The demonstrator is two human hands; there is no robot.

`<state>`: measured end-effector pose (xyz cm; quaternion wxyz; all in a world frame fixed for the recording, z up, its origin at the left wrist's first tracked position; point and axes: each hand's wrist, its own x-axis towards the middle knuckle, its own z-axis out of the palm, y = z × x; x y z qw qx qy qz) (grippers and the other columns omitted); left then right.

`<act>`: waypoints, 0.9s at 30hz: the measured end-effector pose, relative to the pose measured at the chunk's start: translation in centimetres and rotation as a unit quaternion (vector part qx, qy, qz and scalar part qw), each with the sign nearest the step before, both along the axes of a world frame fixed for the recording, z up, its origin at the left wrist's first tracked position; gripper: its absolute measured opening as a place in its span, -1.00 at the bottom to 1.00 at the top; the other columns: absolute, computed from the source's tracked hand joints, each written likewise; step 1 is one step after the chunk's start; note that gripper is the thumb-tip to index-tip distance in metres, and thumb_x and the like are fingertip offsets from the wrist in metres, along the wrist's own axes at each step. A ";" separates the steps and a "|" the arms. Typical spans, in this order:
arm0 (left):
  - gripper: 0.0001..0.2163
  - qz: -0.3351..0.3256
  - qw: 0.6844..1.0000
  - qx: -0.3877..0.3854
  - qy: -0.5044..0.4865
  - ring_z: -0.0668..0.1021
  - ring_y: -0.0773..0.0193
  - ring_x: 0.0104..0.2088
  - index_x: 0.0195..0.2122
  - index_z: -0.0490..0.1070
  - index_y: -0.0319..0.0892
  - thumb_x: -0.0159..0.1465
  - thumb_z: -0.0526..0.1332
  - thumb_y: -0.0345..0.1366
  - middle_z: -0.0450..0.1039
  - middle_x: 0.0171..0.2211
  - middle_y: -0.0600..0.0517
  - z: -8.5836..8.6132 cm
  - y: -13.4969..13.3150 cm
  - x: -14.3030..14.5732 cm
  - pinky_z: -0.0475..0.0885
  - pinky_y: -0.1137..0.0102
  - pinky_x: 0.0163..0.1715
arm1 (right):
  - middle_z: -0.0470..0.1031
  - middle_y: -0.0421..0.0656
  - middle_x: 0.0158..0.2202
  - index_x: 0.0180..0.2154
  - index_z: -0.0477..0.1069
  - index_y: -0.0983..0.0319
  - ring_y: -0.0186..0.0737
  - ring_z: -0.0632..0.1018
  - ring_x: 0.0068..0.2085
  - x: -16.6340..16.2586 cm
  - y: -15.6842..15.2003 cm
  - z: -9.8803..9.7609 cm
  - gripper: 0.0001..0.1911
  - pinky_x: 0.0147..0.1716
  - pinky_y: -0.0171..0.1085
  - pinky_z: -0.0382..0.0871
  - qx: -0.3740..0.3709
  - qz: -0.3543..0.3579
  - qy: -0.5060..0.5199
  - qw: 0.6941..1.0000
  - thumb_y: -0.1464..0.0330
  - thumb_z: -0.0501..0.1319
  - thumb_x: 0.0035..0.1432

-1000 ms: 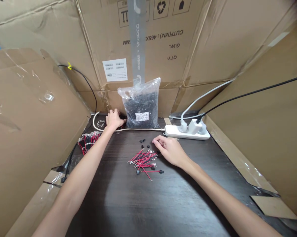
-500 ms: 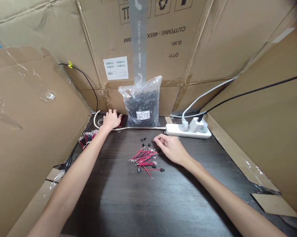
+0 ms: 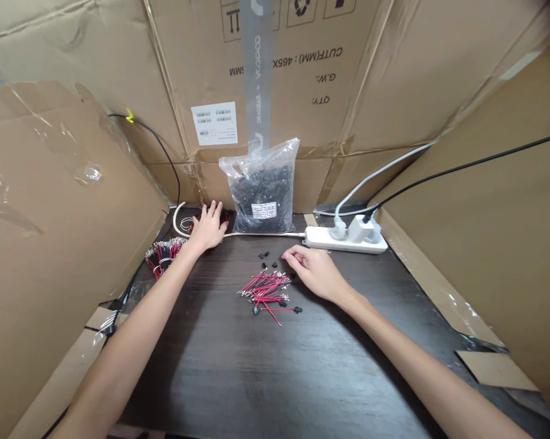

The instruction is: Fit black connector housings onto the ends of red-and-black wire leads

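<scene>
My left hand [image 3: 208, 225] reaches to the back left of the dark table [image 3: 275, 366], fingers spread flat over a red and black wire bundle [image 3: 220, 218] beside the clear bag of black parts [image 3: 262, 194]. My right hand [image 3: 312, 271] rests on the table with fingers loosely curled, right of a loose pile of red and black wires [image 3: 266, 291]. A few small black connectors [image 3: 266, 260] lie just left of its fingertips. Nothing shows inside either hand.
A second wire bundle [image 3: 164, 255] lies at the table's left edge. A white power strip [image 3: 346, 238] with plugs and cables sits at the back right. A white cord [image 3: 257, 234] runs along the back. Cardboard walls [image 3: 50, 201] enclose the table on three sides.
My left hand has opened from a curled grip to spread fingers over the wire bundle near the bag. My right hand has stayed almost still beside the wire pile.
</scene>
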<state>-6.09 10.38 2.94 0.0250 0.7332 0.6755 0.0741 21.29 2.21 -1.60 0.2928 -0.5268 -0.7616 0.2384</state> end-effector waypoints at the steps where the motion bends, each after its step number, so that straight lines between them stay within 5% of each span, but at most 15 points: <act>1: -0.43 0.009 1.000 0.019 -0.022 -0.03 -0.11 0.42 0.41 -0.09 -0.18 0.39 -0.07 -0.18 -0.16 0.44 -0.16 0.3 0.0 -0.3 0.09 -0.18 0.27 | 0.40 -0.22 -0.60 -0.29 0.50 0.23 -0.24 0.39 -0.53 0.0 0.0 0.0 -0.65 -0.45 -0.29 0.11 0.000 0.001 0.001 1.000 0.20 0.03 0.30; 4: -0.46 0.043 0.995 0.068 -0.053 0.18 0.07 0.37 0.37 0.06 -0.25 0.34 -0.06 -0.36 0.08 0.37 -0.20 1.7 0.6 -1.6 0.18 0.14 0.29 | 0.42 -0.22 -0.58 -0.28 0.50 0.24 -0.24 0.40 -0.52 0.0 0.0 0.0 -0.65 -0.44 -0.29 0.12 -0.001 0.002 -0.002 1.000 0.20 0.03 0.30; 9: -0.72 0.107 0.993 -0.033 -0.027 0.57 0.04 0.00 -0.12 0.58 -0.14 0.15 0.19 -0.38 0.59 -0.09 -0.13 3.7 2.6 -3.9 0.42 0.35 0.03 | 0.40 -0.22 -0.60 -0.28 0.50 0.23 -0.23 0.39 -0.53 0.1 0.0 0.0 -0.65 -0.45 -0.28 0.11 -0.001 -0.001 -0.003 1.000 0.19 0.02 0.30; 14: -0.82 0.144 0.986 -0.064 -0.048 0.64 0.04 -0.21 -0.33 0.60 -0.16 0.12 0.32 -0.18 0.62 -0.32 -0.15 3.7 4.4 -4.4 0.49 0.34 -0.21 | 0.40 -0.22 -0.60 -0.28 0.50 0.23 -0.23 0.39 -0.53 0.0 0.0 0.1 -0.64 -0.45 -0.28 0.11 -0.008 0.001 -0.001 1.000 0.18 0.02 0.29; 19: -0.77 0.169 0.977 -0.081 -0.106 0.61 0.21 -0.44 -0.29 0.59 -0.24 0.21 0.28 -0.17 0.59 -0.43 -0.11 3.2 5.6 -4.8 0.50 0.41 -0.40 | 0.41 -0.21 -0.59 -0.27 0.50 0.23 -0.23 0.39 -0.52 0.0 0.0 0.2 -0.64 -0.44 -0.28 0.12 -0.008 0.001 0.003 1.000 0.19 0.02 0.29; 24: -0.73 0.170 0.978 -0.067 -0.101 0.61 0.21 -0.42 -0.22 0.59 -0.22 0.24 0.24 -0.12 0.59 -0.46 -0.07 2.9 5.9 -4.9 0.51 0.40 -0.31 | 0.40 -0.22 -0.60 -0.28 0.50 0.23 -0.22 0.41 -0.52 0.0 0.0 0.1 -0.65 -0.45 -0.29 0.11 -0.006 0.001 0.007 1.000 0.19 0.02 0.29; 27: -0.71 0.168 0.981 -0.052 -0.081 0.63 0.11 -0.25 -0.15 0.56 -0.18 0.20 0.27 -0.12 0.62 -0.34 -0.12 3.4 5.2 -4.6 0.50 0.34 -0.17 | 0.41 -0.22 -0.60 -0.28 0.51 0.23 -0.23 0.40 -0.52 0.1 0.1 -0.1 -0.65 -0.46 -0.29 0.12 -0.002 0.000 0.007 1.000 0.19 0.02 0.29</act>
